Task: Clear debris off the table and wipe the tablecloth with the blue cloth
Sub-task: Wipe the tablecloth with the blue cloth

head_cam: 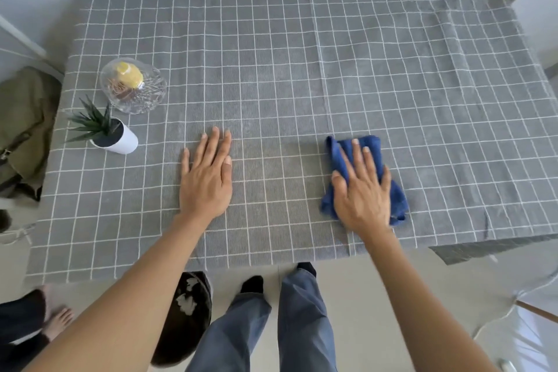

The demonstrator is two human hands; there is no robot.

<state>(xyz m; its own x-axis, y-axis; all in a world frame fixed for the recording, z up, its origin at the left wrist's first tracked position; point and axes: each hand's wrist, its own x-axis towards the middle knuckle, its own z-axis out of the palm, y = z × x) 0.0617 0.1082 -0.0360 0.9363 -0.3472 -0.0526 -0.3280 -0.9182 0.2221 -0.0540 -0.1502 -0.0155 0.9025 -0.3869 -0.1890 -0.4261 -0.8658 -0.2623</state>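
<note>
Lying under right fingers (357, 154): blue cloth (395, 193)

1. Single view: head-worn wide-angle camera, looking forward and steeply down from above the near table edge.
2. Tablecloth (302, 69) fills the upper frame; far wall along the top.
3. Close range: both forearms enter from below; floor and wearer's legs show at the bottom.
</note>
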